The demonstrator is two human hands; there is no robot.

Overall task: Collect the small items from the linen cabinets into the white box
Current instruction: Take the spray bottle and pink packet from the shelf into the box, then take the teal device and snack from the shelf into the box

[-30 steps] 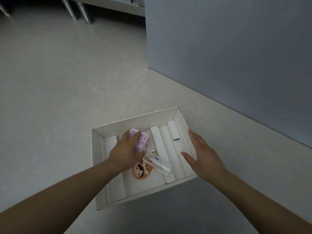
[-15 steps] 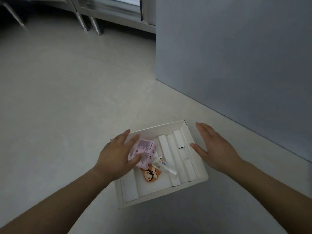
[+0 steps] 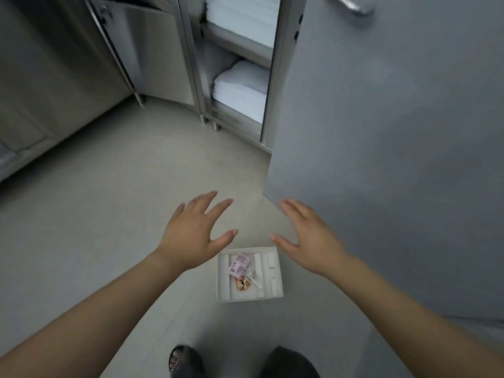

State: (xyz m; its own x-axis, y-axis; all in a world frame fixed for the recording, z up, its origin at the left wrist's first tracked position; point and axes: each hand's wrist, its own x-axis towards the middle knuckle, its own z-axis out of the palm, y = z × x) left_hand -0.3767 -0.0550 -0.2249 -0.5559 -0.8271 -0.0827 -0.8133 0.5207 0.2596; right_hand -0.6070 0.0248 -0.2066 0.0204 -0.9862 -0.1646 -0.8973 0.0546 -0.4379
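The white box (image 3: 223, 297) lies on the floor between my arms, far below them. Inside it are a pink packet (image 3: 239, 264), an orange cartoon-face item (image 3: 242, 284) and a small white tube (image 3: 256, 281) beside white card dividers. My left hand (image 3: 195, 233) hovers high above the box's left side, fingers spread and empty. My right hand (image 3: 306, 237) floats above the box's right corner, also spread and holding nothing. Neither hand touches the box.
A steel linen cabinet (image 3: 196, 64) stands ahead, with stacks of folded white linen (image 3: 241, 91) on its shelves. Its grey door (image 3: 395, 132) hangs open on the right, handle (image 3: 351, 6) at the top. Another steel cabinet (image 3: 152, 50) is to the left. My feet (image 3: 182, 361) show below.
My left hand let go of the pink packet, which now lies in the box. Both hands rose away from the box as I stood up, and the cabinet came into view.
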